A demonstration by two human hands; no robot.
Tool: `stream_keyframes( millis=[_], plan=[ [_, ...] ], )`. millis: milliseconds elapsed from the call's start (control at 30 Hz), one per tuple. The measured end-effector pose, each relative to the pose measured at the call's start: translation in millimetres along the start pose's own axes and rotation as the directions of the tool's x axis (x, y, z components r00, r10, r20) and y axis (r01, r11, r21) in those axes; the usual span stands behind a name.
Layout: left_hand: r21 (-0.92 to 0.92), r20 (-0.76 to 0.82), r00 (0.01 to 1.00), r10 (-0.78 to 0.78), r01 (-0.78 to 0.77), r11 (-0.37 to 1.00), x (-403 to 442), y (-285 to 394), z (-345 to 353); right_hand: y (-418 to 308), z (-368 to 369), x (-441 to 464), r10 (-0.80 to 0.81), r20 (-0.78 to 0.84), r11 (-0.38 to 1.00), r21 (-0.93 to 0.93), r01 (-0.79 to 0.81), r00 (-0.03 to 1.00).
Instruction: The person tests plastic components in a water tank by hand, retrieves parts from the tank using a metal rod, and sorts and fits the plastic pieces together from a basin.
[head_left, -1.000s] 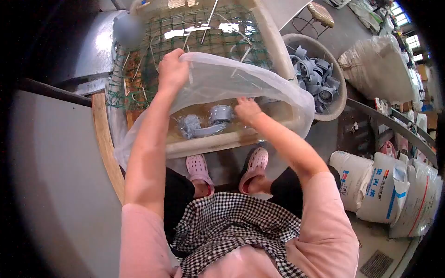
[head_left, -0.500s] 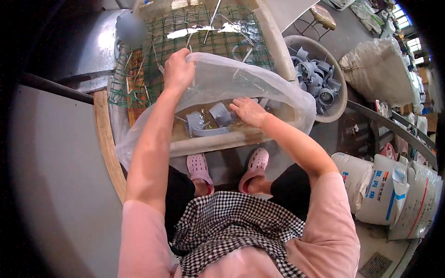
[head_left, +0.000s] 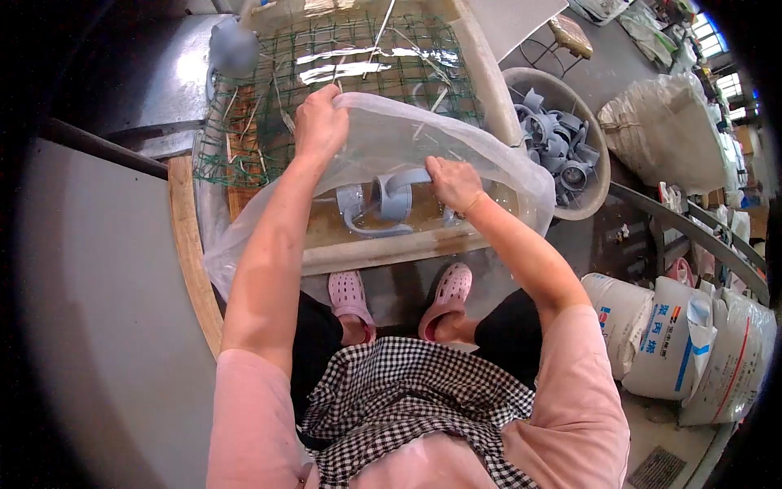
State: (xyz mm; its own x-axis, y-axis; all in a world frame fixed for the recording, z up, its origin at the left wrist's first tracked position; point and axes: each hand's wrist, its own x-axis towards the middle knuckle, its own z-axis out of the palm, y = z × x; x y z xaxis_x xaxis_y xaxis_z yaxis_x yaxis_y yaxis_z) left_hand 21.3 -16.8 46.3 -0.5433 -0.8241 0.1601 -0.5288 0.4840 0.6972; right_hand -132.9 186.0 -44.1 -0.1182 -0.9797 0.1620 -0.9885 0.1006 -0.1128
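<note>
My left hand (head_left: 322, 124) is closed on the edge of a thin, whitish translucent bag (head_left: 407, 122), holding it up over the near end of a water-filled tub (head_left: 391, 251). Pinched in my right hand (head_left: 454, 184) is the curved arm of a grey plastic fitting (head_left: 397, 200) with a round collar, raised at the water's surface. Beside it, to the left, another grey fitting (head_left: 350, 198) sits in the shallow water. A loose curved grey strip (head_left: 379, 231) lies just below them. Behind the bag, green netting (head_left: 285, 73) stretches across the tub.
At right stands a round basin (head_left: 604, 175) heaped with similar grey fittings. A wooden edge (head_left: 194, 261) borders a grey panel on the left. Printed white sacks (head_left: 664, 338) and a metal rail (head_left: 692, 224) are farther right. A stool (head_left: 570, 34) stands at the back.
My right hand has risen slightly and now grips a grey fitting, which has come up and turned in the water. My left hand still holds the bag's edge.
</note>
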Motion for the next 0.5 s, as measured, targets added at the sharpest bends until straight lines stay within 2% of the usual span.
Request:
stream_keyframes(
  millis=[267, 467, 500],
  plan=[
    [0.013, -0.013, 1.000, -0.002, 0.002, 1.000, -1, 3, 1, 6, -1, -6, -0.019, -0.068, 1.000, -0.007, 0.019, 0.997],
    [0.023, -0.029, 0.999, 0.016, -0.016, 1.000, 0, 2, 0, 9, -20, -10, -0.132, -0.139, 0.991, -0.003, 0.133, 0.982],
    [0.026, -0.021, 1.000, 0.006, -0.005, 1.000, 0, 3, 0, 10, -27, -11, -0.131, -0.209, 0.989, 0.034, 0.141, 0.969]
  ],
)
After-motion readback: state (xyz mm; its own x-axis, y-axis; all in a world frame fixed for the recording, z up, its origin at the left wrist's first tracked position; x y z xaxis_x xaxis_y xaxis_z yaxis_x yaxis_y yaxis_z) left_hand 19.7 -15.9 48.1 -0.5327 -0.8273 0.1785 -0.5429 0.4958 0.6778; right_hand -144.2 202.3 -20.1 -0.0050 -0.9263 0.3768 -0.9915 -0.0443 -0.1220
